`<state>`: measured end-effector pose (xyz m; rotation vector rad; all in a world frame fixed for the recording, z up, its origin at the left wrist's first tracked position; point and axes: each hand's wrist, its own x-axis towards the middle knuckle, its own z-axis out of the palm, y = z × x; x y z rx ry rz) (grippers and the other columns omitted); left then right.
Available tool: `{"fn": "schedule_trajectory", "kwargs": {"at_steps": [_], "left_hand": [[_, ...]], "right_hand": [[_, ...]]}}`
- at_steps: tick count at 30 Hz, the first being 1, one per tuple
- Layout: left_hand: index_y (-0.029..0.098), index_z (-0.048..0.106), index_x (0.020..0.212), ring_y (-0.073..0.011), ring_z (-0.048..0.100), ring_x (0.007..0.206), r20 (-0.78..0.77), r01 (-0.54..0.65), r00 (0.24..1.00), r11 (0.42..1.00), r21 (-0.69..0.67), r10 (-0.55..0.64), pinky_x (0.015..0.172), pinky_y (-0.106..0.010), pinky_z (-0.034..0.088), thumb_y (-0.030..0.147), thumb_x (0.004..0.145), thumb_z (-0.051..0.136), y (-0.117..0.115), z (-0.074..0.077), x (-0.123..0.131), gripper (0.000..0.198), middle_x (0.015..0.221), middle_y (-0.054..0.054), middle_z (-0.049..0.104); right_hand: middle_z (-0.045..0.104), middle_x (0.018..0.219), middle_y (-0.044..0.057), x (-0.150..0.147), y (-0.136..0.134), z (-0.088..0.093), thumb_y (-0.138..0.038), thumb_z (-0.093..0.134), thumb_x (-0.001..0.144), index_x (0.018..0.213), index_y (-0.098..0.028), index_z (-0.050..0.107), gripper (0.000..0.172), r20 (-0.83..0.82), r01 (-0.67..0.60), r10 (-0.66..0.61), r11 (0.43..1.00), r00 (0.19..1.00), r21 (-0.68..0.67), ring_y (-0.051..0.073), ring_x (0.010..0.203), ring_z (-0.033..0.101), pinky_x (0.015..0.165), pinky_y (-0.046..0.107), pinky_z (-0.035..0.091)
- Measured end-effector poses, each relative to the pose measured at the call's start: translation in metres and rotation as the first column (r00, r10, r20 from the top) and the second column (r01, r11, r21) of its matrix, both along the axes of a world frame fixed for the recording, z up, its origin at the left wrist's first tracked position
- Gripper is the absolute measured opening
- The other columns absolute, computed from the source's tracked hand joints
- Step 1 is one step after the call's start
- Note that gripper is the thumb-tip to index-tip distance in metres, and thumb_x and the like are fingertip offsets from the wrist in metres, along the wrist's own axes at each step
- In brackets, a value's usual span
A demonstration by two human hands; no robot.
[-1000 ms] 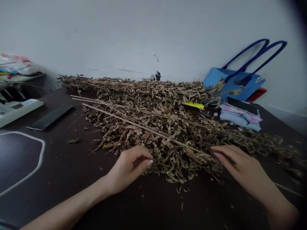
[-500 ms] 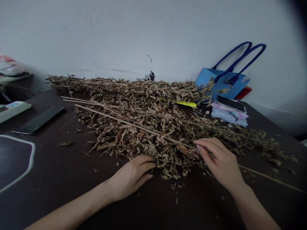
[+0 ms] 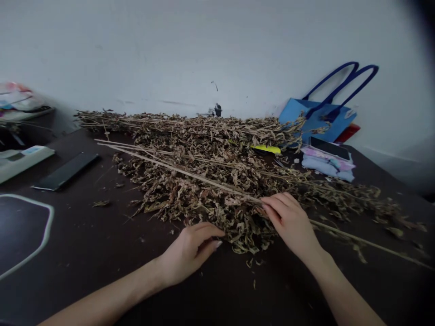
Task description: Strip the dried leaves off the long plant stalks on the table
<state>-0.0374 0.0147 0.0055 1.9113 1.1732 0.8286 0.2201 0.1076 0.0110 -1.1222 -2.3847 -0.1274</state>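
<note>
A long, dry plant stem (image 3: 190, 174) slants across a heap of dried leaves (image 3: 183, 199). My right hand (image 3: 290, 222) is closed on this stem at the heap's right front, thumb and fingers pinched round it. To the right of that hand the stem runs on, mostly bare, toward the table's right side. My left hand (image 3: 186, 251) rests at the front edge of the leaves, with its fingers bent and a gap between thumb and forefinger. Its fingertips touch or nearly touch the leaves, and I see nothing held in it.
More dried stalks (image 3: 170, 122) lie along the wall. A yellow-handled tool (image 3: 267, 148) lies among them. Behind at right stand a blue bag (image 3: 295, 111) and a phone (image 3: 328, 148) on folded cloth (image 3: 326, 167). At left are a dark flat slab (image 3: 66, 172) and a pale device (image 3: 27, 158).
My right hand has moved left along the stem, leaving more bare stem to its right. My left hand has shifted slightly, its thumb and forefinger still apart. The view has turned a little left.
</note>
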Motion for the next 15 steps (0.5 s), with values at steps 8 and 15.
{"fn": "schedule_trajectory", "kwargs": {"at_steps": [8,15], "left_hand": [[0.016,0.056,0.105,-0.0093,0.059,0.059,0.525,-0.135,0.780,0.910,-0.392,0.342,0.050,-0.018,0.048,0.027,0.084,0.058,0.011,0.006,-0.005,0.024,0.086,-0.006,0.066],[0.012,0.060,0.074,-0.0087,0.058,0.055,0.694,-0.129,0.484,0.828,-0.546,0.533,0.049,-0.017,0.046,0.031,0.081,0.063,0.018,0.004,-0.009,0.020,0.062,-0.002,0.062]], "right_hand": [[0.061,0.092,0.004,-0.007,-0.024,0.008,-0.018,0.050,0.087,0.100,-0.018,0.060,0.016,-0.033,-0.012,0.016,0.994,0.999,0.112,0.014,0.082,0.058,0.077,0.027,0.046],[0.059,0.092,0.007,-0.019,-0.035,0.003,-0.015,0.050,0.087,0.100,-0.016,0.060,0.017,0.017,-0.104,0.103,0.991,0.994,0.081,0.017,0.084,0.056,0.076,0.030,0.047]]}}
